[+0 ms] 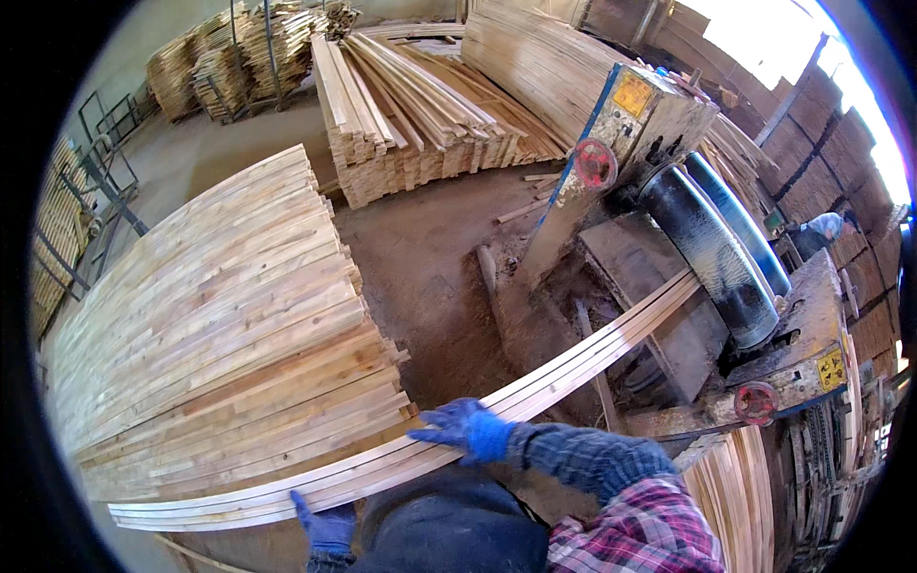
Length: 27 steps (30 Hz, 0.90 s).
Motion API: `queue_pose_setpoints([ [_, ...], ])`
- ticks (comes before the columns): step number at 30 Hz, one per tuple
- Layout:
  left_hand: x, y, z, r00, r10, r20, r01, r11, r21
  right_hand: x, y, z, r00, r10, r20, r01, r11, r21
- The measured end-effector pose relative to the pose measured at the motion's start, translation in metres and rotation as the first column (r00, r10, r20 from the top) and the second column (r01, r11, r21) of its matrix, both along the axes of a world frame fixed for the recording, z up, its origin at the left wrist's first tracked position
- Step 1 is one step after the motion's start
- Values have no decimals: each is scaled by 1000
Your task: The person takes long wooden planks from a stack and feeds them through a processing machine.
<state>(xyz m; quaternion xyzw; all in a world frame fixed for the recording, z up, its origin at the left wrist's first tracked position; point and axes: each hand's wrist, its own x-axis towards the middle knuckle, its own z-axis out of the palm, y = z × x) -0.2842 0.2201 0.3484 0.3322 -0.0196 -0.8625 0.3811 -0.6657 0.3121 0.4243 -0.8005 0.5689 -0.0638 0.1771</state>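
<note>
Several long, pale wooden strips [564,368] lie side by side, running from the lower left up to a large dark roller [707,253] of a machine on the right. My right hand [470,430], in a blue glove, rests across them near their middle. Its fingers are stretched out and apart. Lower down, toward the strips' left end, my left hand [328,527] holds their near edge. One gloved digit points up over that edge; the other fingers are hidden, seemingly under the wood.
A wide stack of wooden strips [229,334] stands at the left, beside the held ones. Another pile [411,124] lies farther back. The machine's frame [611,143] carries red handwheels [595,164]. A person [823,229] is at the far right. More strips [731,487] stand at lower right.
</note>
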Motion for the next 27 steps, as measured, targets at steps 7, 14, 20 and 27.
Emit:
queue_pose_setpoints([
  [7,16,8,96,470,-308,827,822,494,-284,-16,8,1,998,-59,35,56,995,78],
  [14,93,-73,127,-280,680,677,925,3,380,-80,62,14,974,-214,-70,211,976,-54],
  [20,79,-62,82,-210,677,706,927,-92,363,-130,83,18,916,-353,-190,360,933,5],
  [27,6,-10,73,-29,567,823,961,-210,178,-93,28,-5,735,-515,441,400,855,331],
])
